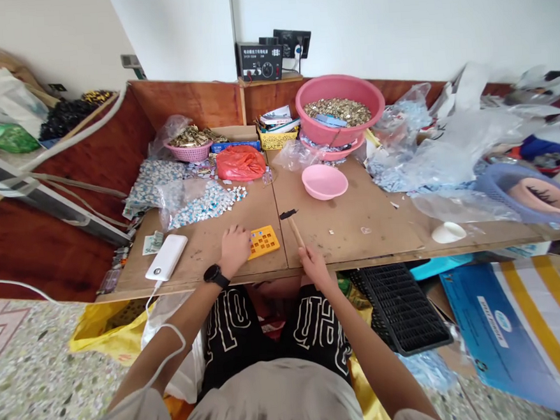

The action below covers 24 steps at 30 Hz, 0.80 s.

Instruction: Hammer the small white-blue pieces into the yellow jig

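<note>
My right hand (314, 264) is closed round the wooden handle of a small hammer (295, 229), its dark head raised over the front of the table. At the left edge of a yellow tray (265, 242) with small square pockets rests my left hand (234, 245), palm down, fingers curled together. A few pale pieces sit in the tray's upper pockets. Whatever the left fingertips pinch is hidden. Beyond that hand spreads a pile of small blue-and-white pieces (207, 203). A pink bowl (325, 182) stands past the hammer.
A white power bank (166, 257) with a cable lies left. Behind are a red plastic bag (241, 163), a pink basket (190, 153) and a large pink basin (303, 93) of brass-coloured parts. Plastic bags (439, 154) and a blue basket (494, 185) crowd the right.
</note>
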Available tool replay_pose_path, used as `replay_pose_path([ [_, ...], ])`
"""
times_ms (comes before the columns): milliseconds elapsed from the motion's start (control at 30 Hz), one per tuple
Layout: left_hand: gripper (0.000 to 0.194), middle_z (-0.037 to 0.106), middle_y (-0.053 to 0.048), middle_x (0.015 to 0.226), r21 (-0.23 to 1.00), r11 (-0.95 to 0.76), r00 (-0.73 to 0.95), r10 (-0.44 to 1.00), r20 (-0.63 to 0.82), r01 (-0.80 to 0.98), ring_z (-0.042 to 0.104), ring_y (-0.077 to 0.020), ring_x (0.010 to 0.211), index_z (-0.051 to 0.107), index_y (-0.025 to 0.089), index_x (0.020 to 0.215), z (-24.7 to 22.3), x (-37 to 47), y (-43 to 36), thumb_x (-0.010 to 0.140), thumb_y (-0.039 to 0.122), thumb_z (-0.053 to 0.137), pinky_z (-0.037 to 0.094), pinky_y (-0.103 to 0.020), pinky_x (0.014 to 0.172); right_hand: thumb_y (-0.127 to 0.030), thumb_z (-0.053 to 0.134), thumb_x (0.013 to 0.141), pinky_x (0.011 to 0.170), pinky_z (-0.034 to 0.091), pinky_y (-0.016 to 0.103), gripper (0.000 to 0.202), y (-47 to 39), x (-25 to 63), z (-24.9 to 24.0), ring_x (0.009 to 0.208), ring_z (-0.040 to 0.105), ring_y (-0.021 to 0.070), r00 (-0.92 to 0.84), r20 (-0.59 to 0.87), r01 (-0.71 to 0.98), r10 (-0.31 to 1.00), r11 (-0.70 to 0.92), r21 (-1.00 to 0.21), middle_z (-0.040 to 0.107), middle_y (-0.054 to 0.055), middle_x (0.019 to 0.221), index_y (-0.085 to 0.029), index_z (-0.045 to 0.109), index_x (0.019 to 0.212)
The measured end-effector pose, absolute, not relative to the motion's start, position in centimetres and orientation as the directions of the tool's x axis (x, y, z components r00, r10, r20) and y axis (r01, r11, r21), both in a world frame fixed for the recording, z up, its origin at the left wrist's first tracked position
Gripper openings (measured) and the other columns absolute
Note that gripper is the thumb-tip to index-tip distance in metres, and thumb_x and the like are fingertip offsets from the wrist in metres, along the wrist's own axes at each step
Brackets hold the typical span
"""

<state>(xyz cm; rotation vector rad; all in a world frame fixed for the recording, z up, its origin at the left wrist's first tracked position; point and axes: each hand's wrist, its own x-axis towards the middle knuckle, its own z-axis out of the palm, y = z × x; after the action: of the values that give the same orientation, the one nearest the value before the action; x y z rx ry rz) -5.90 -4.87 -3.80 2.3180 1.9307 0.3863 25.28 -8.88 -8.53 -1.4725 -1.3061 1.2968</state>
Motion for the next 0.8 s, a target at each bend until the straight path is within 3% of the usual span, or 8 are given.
replay_pose_path([
  [67,0.035,0.074,-0.022,0.139,0.348,-0.149,0.08,0.975,0.206,0.925,0.062,-0.0449,0.136,0.081,0.022,0.133,-4.5,-6.7,-5.9,0.101,0.036,0.075,0.049,-0.06,0.116,-0.07,0.074,0.101,0.061,0.045,0.028,0.047,-9.5,25.6,-7.7,0.074,0.06,0.0245,-0.059,-0.124,0.32,0.99,-0.099,-0.942,0.059,0.002,0.072,-0.029,0.056,0.084],
  [133,0.065,0.068,-0.02,0.156,0.47,-0.141,0.008,0.962,0.274,0.871,0.06,-0.043,0.144,0.069,0.023,0.156,-5.5,-7.8,-7.2,0.097,0.049,0.082,0.047,-0.057,0.124,-0.06,0.076,0.103,0.067,0.044,0.029,0.038,-10.4,25.7,-6.9,0.078,0.062,0.0262,-0.132,-0.066,0.465,0.989,0.003,-0.885,0.063,0.004,0.074,-0.028,0.062,0.087],
  [233,0.088,0.062,-0.019,0.167,0.532,-0.148,-0.015,0.957,0.289,0.834,0.057,-0.0424,0.151,0.057,0.024,0.169,-7.4,-8.9,-9.6,0.094,0.06,0.086,0.043,-0.056,0.131,-0.052,0.07,0.11,0.07,0.039,0.03,0.026,-11.9,25.0,-5.7,0.075,0.063,0.0258,-0.264,-0.01,0.587,0.965,0.153,-0.795,0.068,0.005,0.077,-0.028,0.069,0.099],
  [367,0.085,0.063,-0.019,0.169,0.508,-0.163,0.056,0.974,0.219,0.846,0.053,-0.0443,0.156,0.059,0.027,0.17,-8.9,-8.8,-11.9,0.096,0.058,0.086,0.04,-0.06,0.133,-0.05,0.056,0.118,0.07,0.036,0.032,0.028,-13.2,22.8,-5.4,0.074,0.065,0.0263,-0.32,0.073,0.589,0.945,0.258,-0.766,0.073,0.007,0.084,-0.027,0.07,0.112],
  [567,0.069,0.067,-0.017,0.166,0.524,-0.155,0.036,0.973,0.23,0.838,0.055,-0.0427,0.157,0.07,0.028,0.159,-9.3,-8.3,-12.5,0.097,0.055,0.083,0.042,-0.06,0.133,-0.048,0.065,0.112,0.067,0.036,0.031,0.026,-12.2,22.5,-6.7,0.068,0.06,0.0245,-0.254,-0.034,0.662,0.966,0.149,-0.734,0.065,0.005,0.073,-0.027,0.066,0.097],
  [700,0.041,0.082,-0.013,0.143,0.619,-0.071,-0.105,0.964,0.243,0.782,0.072,-0.036,0.136,0.08,0.027,0.14,-9.0,-9.4,-9.9,0.106,0.047,0.068,0.053,-0.052,0.121,-0.066,0.061,0.111,0.065,0.045,0.031,0.043,-10.5,23.5,-7.5,0.073,0.061,0.0242,-0.174,0.013,0.457,0.985,0.092,-0.885,0.064,0.004,0.076,-0.027,0.063,0.093],
  [800,0.04,0.088,-0.012,0.126,0.631,0.086,-0.257,0.948,0.186,0.771,0.082,-0.0302,0.111,0.083,0.025,0.131,-7.6,-10.8,-5.1,0.114,0.04,0.051,0.059,-0.04,0.102,-0.083,0.064,0.101,0.049,0.038,0.027,0.055,-9.3,23.3,-8.3,0.056,0.047,0.0174,-0.048,-0.176,0.219,0.983,-0.161,-0.962,0.051,-0.005,0.067,-0.029,0.057,0.094],
])
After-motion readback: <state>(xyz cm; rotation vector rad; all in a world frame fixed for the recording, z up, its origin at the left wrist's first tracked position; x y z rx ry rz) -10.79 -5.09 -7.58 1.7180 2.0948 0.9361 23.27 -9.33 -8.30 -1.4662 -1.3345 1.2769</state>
